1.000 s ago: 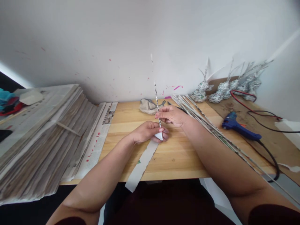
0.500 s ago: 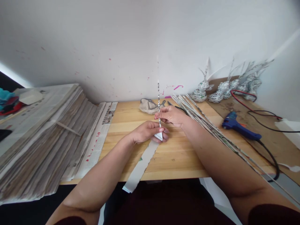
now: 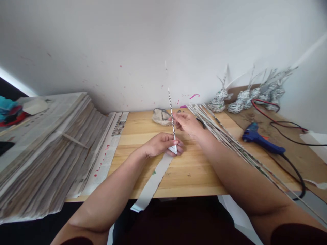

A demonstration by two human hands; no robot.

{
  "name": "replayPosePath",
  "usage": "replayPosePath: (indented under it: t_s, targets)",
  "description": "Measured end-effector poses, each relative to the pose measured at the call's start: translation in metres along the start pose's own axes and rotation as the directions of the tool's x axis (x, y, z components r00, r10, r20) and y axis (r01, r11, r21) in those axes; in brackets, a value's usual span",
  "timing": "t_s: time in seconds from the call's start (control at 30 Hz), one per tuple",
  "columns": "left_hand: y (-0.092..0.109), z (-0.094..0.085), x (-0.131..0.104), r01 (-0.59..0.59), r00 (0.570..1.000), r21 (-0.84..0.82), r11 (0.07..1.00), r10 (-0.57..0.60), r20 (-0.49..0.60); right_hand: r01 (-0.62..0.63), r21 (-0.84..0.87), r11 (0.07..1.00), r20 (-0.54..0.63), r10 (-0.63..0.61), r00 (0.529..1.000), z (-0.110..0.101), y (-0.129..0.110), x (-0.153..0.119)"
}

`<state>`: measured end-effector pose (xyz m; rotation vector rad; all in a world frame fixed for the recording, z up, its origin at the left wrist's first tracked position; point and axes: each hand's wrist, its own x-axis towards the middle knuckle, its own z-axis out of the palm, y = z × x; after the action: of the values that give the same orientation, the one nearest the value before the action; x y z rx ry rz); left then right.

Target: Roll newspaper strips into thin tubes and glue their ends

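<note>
A thin rolled paper stick with black print stands nearly upright over the table, leaning slightly left at its top. My left hand is closed on its lower end, where a white paper strip folds round the stick. From there the strip runs down over the table's front edge. Higher up, my right hand is at the stick, with thumb and fingers pinched on its middle part. Just behind the stick lies a beige and grey cloth.
Stacked newspaper strips fill the left side. To the right lie long paper sticks and a blue glue gun with its cable. Woven paper figures stand at the back right on brown board.
My right hand has moved slightly up the stick. The stick's top has tilted to the left. My left hand has stayed nearly in place.
</note>
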<state>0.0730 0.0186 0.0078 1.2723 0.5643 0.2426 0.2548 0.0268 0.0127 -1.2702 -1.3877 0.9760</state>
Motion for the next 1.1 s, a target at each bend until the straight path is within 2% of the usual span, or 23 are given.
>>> replayPosePath:
  t_s: [0.07, 0.1, 0.17, 0.23, 0.33, 0.4, 0.5, 0.63, 0.73, 0.8, 0.83, 0.9, 1.0, 1.07, 1.1]
  targets:
    - [0.001, 0.0, 0.0, -0.003, 1.0, 0.003, 1.0, 0.003, -0.003, 0.115, -0.278, 0.954, -0.072, -0.14, 0.988, -0.001, 0.008, 0.003]
    - [0.001, 0.0, 0.0, -0.003, 1.0, 0.007, 1.0, 0.003, -0.005, 0.153, -0.415, 0.897, -0.061, -0.195, 0.979, -0.001, 0.012, 0.005]
    - [0.0, -0.001, 0.0, 0.001, 1.0, 0.01, 1.0, -0.001, -0.002, 0.186, -0.61, 0.77, 0.023, -0.217, 0.976, 0.001, 0.02, 0.007]
    - [-0.001, -0.002, 0.001, -0.002, 1.0, 0.003, 1.0, 0.002, 0.011, 0.174, -0.719, 0.673, 0.063, -0.187, 0.98, 0.006, 0.025, 0.009]
    - [-0.003, -0.002, 0.003, -0.022, 1.0, -0.009, 1.0, 0.022, 0.012, 0.075, -0.753, 0.653, -0.041, -0.161, 0.986, 0.011, 0.027, 0.011]
    - [-0.004, -0.002, 0.003, -0.026, 1.0, -0.005, 1.0, 0.026, -0.003, 0.034, -0.729, 0.683, -0.091, -0.147, 0.985, 0.012, 0.028, 0.011]
    - [-0.005, -0.002, 0.004, -0.027, 0.999, 0.001, 1.0, 0.027, -0.018, 0.078, -0.633, 0.77, -0.072, -0.158, 0.985, 0.011, 0.029, 0.011]
    - [-0.008, -0.004, 0.005, -0.045, 0.999, 0.001, 0.999, 0.045, -0.023, 0.146, -0.31, 0.939, -0.03, -0.163, 0.986, 0.007, 0.029, 0.012]
    - [-0.007, -0.005, 0.006, -0.047, 0.999, 0.002, 0.999, 0.047, -0.027, 0.064, -0.067, 0.996, -0.108, -0.071, 0.992, 0.005, 0.026, 0.011]
    - [-0.007, -0.004, 0.006, -0.038, 0.999, -0.002, 0.999, 0.038, -0.032, -0.012, 0.062, 0.998, -0.113, 0.019, 0.993, 0.003, 0.021, 0.009]
    - [-0.007, -0.004, 0.006, -0.038, 0.999, -0.007, 0.999, 0.038, -0.033, -0.052, 0.119, 0.992, -0.067, 0.06, 0.996, 0.002, 0.018, 0.007]
    - [-0.007, -0.004, 0.006, -0.044, 0.999, -0.017, 0.999, 0.044, -0.026, -0.137, 0.209, 0.968, 0.122, 0.113, 0.986, 0.0, 0.012, 0.002]
    - [-0.009, -0.005, 0.006, -0.063, 0.998, -0.015, 0.998, 0.063, -0.003, -0.258, 0.262, 0.93, 0.421, 0.131, 0.898, -0.006, 0.004, -0.006]
    - [-0.01, -0.005, 0.007, -0.07, 0.997, -0.011, 0.997, 0.07, 0.01, -0.297, 0.268, 0.916, 0.509, 0.127, 0.851, -0.01, 0.001, -0.01]
    - [-0.01, -0.005, 0.007, -0.07, 0.997, -0.013, 0.997, 0.071, 0.014, -0.298, 0.263, 0.918, 0.518, 0.126, 0.846, -0.012, 0.0, -0.011]
